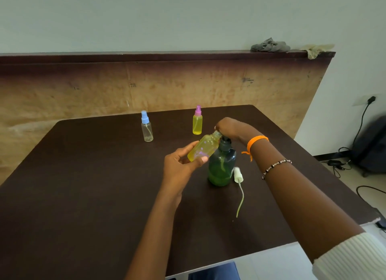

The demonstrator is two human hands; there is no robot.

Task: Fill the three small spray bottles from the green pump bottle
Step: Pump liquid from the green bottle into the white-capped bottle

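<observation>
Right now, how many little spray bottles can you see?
3. A clear bottle with a blue cap stands far left, a yellow one with a pink cap stands behind the hands, and an uncapped yellow one is tilted in the left hand.

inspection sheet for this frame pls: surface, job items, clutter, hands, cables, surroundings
Surface: dark brown table, bare wood panel behind.
Job's things: green pump bottle upright; open spray bottle tilted, neck at the pump spout, yellow liquid inside; pink-capped bottle filled yellow; blue-capped bottle looks empty; white sprayer head with tube lying on table.
Clutter: nothing seen on table.
Hands: left hand grips open bottle; right hand on the pump head.
Cables: black cables on floor, wall plug.
Surroundings: grey rag on ledge, dark bag.
</observation>
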